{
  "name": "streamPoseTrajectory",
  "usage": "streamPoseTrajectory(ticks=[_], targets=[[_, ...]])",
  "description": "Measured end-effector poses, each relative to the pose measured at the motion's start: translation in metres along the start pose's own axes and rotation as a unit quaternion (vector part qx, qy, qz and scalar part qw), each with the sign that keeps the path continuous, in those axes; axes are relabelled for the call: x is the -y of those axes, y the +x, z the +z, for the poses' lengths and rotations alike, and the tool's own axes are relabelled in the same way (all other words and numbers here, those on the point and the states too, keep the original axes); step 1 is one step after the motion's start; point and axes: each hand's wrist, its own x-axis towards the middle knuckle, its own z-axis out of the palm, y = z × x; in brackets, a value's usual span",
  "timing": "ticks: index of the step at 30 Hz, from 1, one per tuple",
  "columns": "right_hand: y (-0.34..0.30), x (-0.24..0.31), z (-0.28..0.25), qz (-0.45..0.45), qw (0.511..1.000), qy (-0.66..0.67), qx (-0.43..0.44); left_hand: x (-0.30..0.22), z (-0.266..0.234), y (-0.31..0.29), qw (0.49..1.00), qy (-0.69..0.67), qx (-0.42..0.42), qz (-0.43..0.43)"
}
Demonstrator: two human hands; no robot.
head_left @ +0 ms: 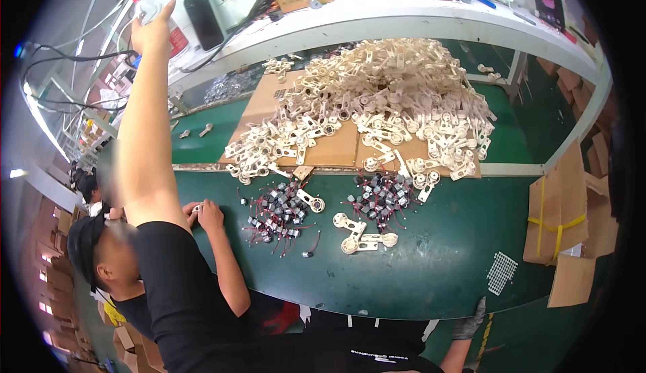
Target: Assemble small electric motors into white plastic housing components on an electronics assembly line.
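My left hand [153,35] reaches up to the white shelf at the upper left. Its fingers are closed around a clear plastic bottle [178,40] with a red cap and red label. Beside the bottle lies a dark-screened phone [204,19]. At the lower right, my right hand [469,324], in a dark grey glove, rests at the near edge of the green table [417,279], fingers partly stretched and holding nothing visible. The nearest thing to it is a small white perforated sheet [502,273].
A big heap of cream plastic parts [397,83] covers cardboard at the back. Two piles of small wired motors [279,211] and several loose cream parts [363,233] lie in front. A co-worker [108,258] works at the left. An open carton [558,215] stands at the right.
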Motion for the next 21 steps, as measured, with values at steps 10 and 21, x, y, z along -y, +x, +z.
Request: streamPoseTrajectory(ticks=[10,21], targets=[[0.002,0.013,0.022,0.046,0.993,0.091,-0.063,0.049,0.035,0.03,0.993,0.115,0.023,0.018],[-0.004,0.027,0.037,0.059,0.995,0.061,-0.053,-0.028,-0.076,-0.1,0.951,-0.274,0.119,0.076]])
